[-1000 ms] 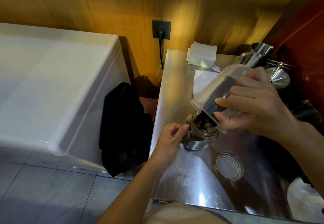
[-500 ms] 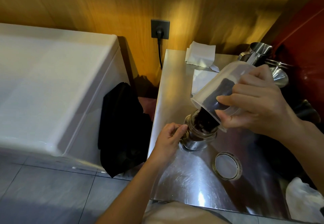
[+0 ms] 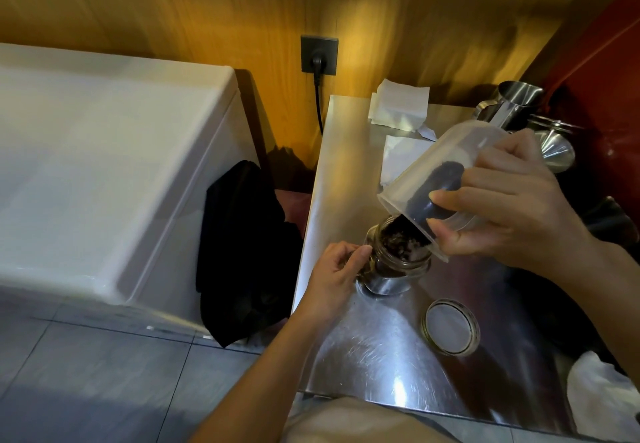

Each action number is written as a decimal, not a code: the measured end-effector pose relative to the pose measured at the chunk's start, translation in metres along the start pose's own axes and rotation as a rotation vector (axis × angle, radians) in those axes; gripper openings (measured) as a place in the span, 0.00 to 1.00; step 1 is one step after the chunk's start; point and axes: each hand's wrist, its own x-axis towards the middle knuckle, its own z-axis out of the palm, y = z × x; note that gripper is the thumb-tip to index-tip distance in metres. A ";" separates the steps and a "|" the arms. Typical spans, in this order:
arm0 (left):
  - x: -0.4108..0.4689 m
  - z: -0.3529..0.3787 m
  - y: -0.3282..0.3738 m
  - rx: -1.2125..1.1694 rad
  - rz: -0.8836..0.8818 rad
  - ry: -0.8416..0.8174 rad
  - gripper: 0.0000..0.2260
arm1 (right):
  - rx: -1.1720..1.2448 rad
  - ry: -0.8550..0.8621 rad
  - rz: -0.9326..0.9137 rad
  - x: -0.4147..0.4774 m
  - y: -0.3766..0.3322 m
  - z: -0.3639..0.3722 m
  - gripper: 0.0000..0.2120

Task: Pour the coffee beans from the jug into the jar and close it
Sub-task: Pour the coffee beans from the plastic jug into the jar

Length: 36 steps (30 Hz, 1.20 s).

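A clear plastic jug is tipped mouth-down to the left, gripped by my right hand. Dark coffee beans slide from its rim into a small glass jar standing on the steel table. The jar's mouth shows beans heaped near the rim. My left hand holds the jar's left side with thumb and fingers. The jar's round metal lid lies flat on the table, to the right of the jar and nearer to me.
White paper packets lie at the table's far end. Steel pitchers and a funnel stand at the far right. A white cloth sits at the near right corner. A white chest and black fabric are left of the table.
The jug has tilted further and more beans have slid into the jar, which now looks fuller. Both hands have kept their grips.
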 end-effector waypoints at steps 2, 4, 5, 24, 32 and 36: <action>-0.001 0.000 0.001 -0.003 0.001 -0.003 0.11 | 0.003 -0.017 -0.013 0.000 -0.001 0.000 0.10; -0.001 0.000 0.003 0.004 0.006 -0.003 0.10 | -0.010 -0.001 -0.018 0.000 -0.001 0.000 0.10; -0.001 0.000 0.003 0.012 0.010 -0.001 0.11 | -0.013 0.004 -0.019 0.000 0.000 0.000 0.10; 0.003 -0.001 -0.006 0.046 0.035 0.005 0.11 | -0.011 0.031 -0.047 -0.004 -0.004 0.000 0.11; 0.003 -0.001 -0.006 0.064 0.032 0.005 0.10 | -0.043 0.019 -0.070 -0.004 -0.006 0.000 0.11; 0.004 -0.003 -0.007 0.067 0.038 0.004 0.12 | -0.051 -0.006 -0.081 -0.005 -0.008 0.000 0.11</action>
